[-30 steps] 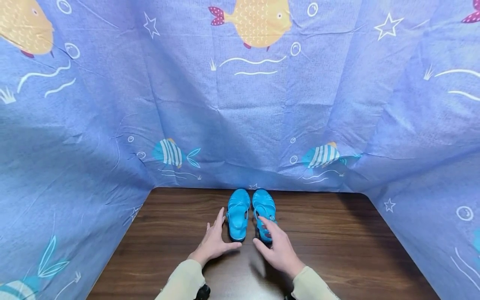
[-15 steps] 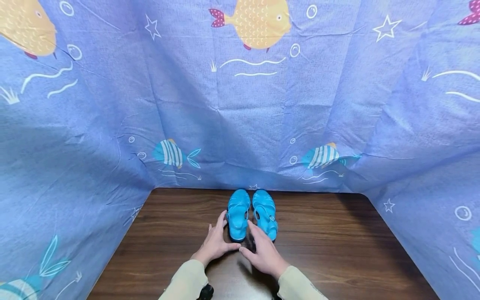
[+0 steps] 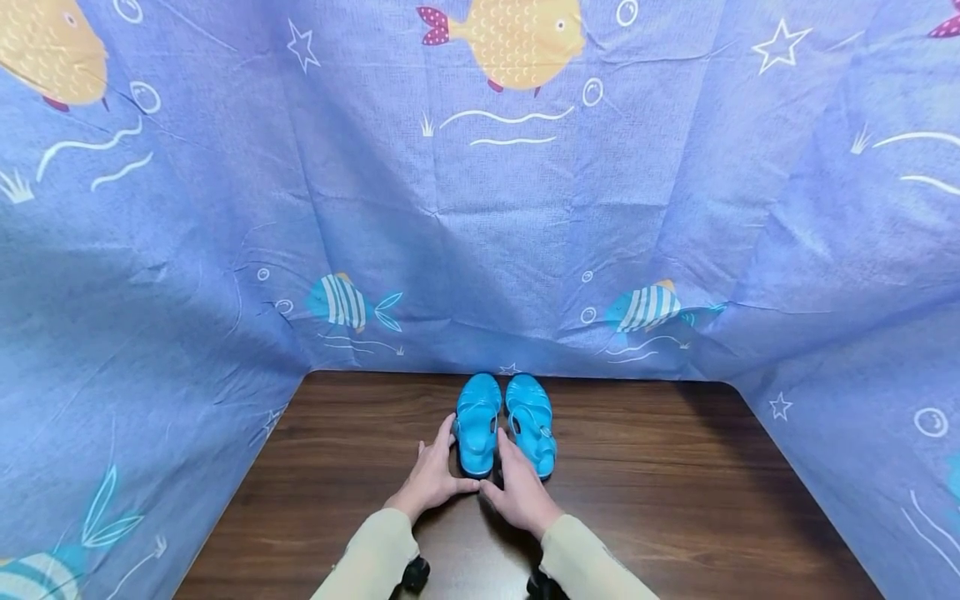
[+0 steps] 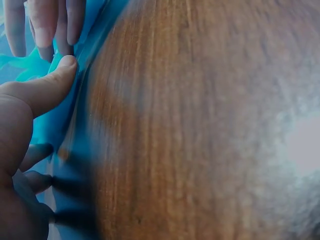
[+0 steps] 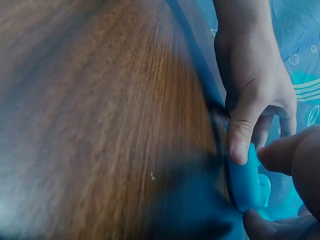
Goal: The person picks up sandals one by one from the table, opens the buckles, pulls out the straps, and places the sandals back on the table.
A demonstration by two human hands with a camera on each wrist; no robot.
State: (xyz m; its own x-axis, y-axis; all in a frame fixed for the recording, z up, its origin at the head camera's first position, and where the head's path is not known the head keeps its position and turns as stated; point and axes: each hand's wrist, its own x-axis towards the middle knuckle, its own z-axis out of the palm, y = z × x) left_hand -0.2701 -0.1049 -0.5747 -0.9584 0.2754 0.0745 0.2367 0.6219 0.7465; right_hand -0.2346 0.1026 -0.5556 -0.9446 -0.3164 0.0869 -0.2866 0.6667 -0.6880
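Note:
Two blue sandals stand side by side at the table's back edge, toes toward the cloth: the left sandal (image 3: 477,408) and the right sandal (image 3: 529,404). My left hand (image 3: 429,479) lies along the left sandal's outer side, its thumb across the heel end. Between the two sandals reach the fingers of my right hand (image 3: 520,492), along the left sandal's inner side, overlapping part of the right sandal's heel. Both thumbs come close together behind the left heel. In the right wrist view my left thumb touches the blue sandal (image 5: 246,187) at its heel.
A dark wood-grain table (image 3: 637,475) carries the sandals. Blue cloth (image 3: 510,208) printed with fish and stars hangs behind it and along both sides. A black wrist-worn device (image 3: 415,575) shows under the left sleeve.
My right hand has moved left, from over the right sandal's heel to the inner side of the left sandal. The left hand has stayed nearly in place, slightly closer to the heel.

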